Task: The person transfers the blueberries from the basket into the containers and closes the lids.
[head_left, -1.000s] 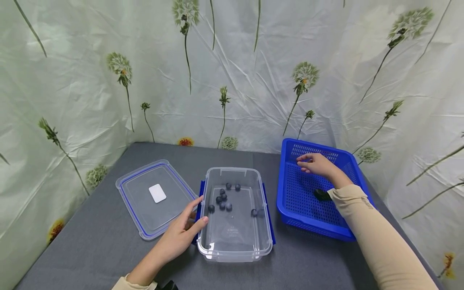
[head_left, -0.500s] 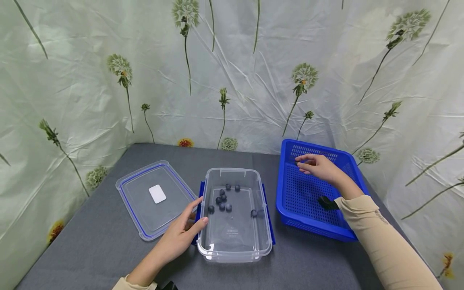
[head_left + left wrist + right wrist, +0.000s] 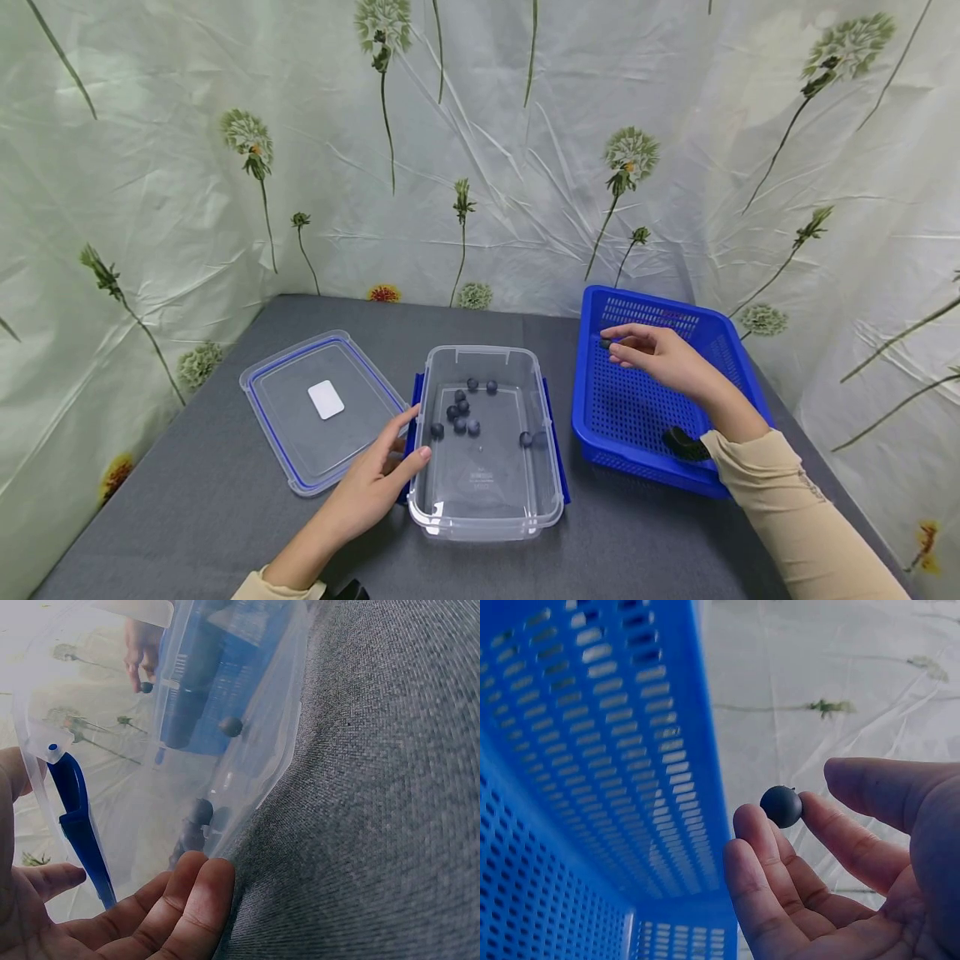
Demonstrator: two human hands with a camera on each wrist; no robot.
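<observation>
A blueberry (image 3: 604,343) is pinched between the fingertips of the right hand (image 3: 660,354) above the blue basket (image 3: 637,400). The left hand (image 3: 375,487), fingers relaxed, rests against the clear container (image 3: 487,517), which holds more blueberries (image 3: 461,412). The container's embossed base mark is unreadable; its lid (image 3: 322,408) on the desk (image 3: 187,517) bears a blank white label (image 3: 326,399).

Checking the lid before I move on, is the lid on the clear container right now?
No, the lid lies flat on the table to the left of the open clear container, which holds several blueberries.
</observation>
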